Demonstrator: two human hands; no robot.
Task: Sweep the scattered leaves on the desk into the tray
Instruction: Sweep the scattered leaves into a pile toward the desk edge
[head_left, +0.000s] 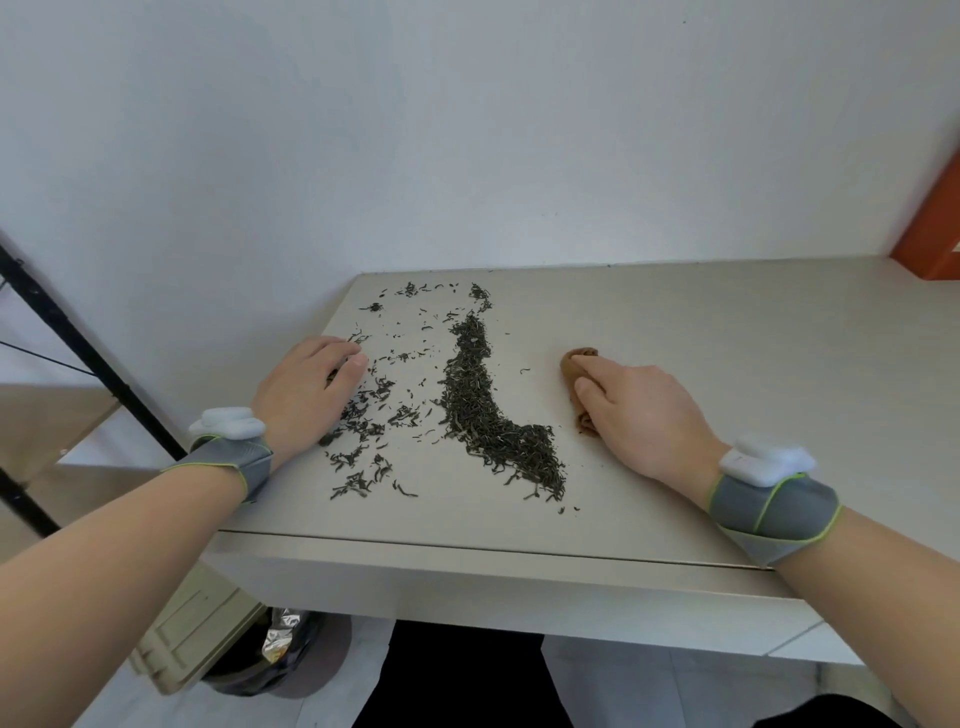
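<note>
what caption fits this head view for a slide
Left hand among scattered tea leaves, right hand holding a brown cloth beside the dense pile.

A grey fabric wristband (228, 462), piped lime green, is worn behind the left hand (306, 384), topped by a white rounded plastic module (227, 422). A matching band (774, 512) and second module (766, 460) are noted behind the right hand (644, 421). Forearms are unsleeved; black trousers (457, 675) are worn.

Dark green leaves (478, 400), beige desk (701, 343), brown cloth (574, 366).

Bare desk (727, 364) lies right of the leaves (483, 410).
</note>
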